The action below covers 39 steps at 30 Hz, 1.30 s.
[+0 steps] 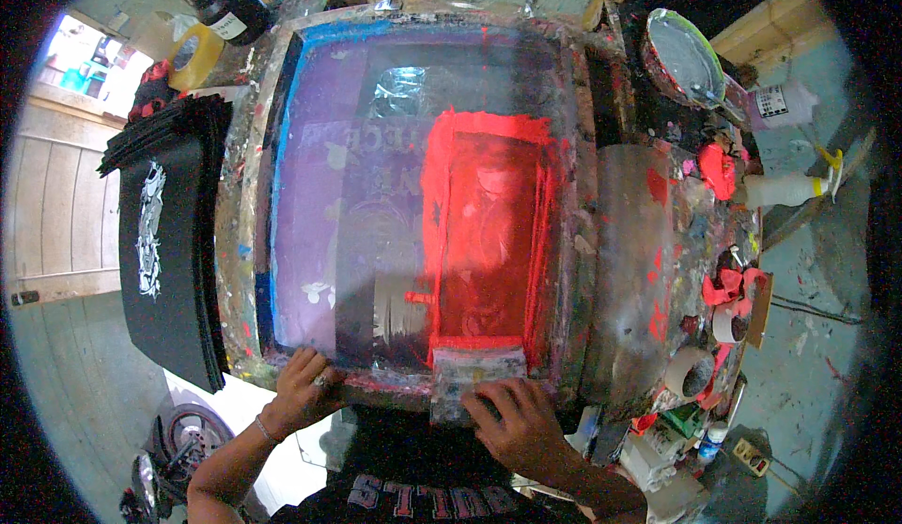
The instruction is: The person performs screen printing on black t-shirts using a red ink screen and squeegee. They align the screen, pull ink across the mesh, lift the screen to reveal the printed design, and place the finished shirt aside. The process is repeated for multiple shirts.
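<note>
A screen printing frame (268, 242) with a purple and dark mesh lies in front of me. Bright red ink (489, 233) coats a tall rectangle on the right half of the mesh. At the near end of that ink, my right hand (517, 421) grips a squeegee (479, 366), its fingers curled over the top. The squeegee's lower edge meets the ink. My left hand (305, 393) has its fingers bent over the frame's near edge, left of the squeegee. Part of the mesh lies in shadow.
Black printed sheets (174, 270) are stacked on the left, below a yellow tape roll (197, 57) and a black jar (230, 12). On the right stand a tub of grey ink (681, 59), a white bottle (785, 191) and a tape roll (691, 374) among red-stained scraps.
</note>
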Each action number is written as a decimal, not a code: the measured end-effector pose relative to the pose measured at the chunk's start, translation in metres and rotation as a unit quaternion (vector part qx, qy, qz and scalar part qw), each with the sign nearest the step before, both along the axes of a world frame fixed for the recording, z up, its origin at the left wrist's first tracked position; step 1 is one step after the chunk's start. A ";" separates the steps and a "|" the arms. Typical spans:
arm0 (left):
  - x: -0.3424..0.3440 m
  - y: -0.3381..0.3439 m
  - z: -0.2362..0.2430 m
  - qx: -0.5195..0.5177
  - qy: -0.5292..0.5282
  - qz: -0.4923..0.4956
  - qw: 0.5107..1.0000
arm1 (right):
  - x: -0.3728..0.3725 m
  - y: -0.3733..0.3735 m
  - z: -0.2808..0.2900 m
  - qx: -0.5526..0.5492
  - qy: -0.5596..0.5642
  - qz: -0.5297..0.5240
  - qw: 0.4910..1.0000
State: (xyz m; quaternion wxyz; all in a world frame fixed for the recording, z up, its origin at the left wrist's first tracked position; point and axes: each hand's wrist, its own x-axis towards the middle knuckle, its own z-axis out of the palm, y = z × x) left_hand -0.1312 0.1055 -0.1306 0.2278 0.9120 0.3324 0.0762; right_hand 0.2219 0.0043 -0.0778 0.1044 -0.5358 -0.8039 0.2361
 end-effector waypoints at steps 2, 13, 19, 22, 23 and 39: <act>0.000 0.000 0.001 0.006 -0.006 -0.005 1.000 | -0.001 -0.003 0.001 0.004 -0.002 -0.002 1.000; -0.001 0.010 0.095 0.137 -0.016 -0.047 0.989 | -0.002 -0.015 0.049 0.238 -0.035 0.005 0.971; 0.021 0.025 0.208 0.181 -0.047 0.030 0.982 | -0.004 0.031 0.126 0.434 -0.079 -0.056 0.896; 0.023 0.036 0.241 0.178 -0.112 0.109 0.972 | 0.002 0.056 0.182 0.432 -0.139 -0.071 0.889; 0.028 0.036 0.244 0.226 -0.131 0.133 0.956 | 0.005 0.066 0.197 0.411 -0.144 -0.072 0.897; 0.264 0.224 0.119 0.187 -0.402 0.144 0.885 | 0.027 0.211 0.377 0.303 -0.085 -0.167 0.934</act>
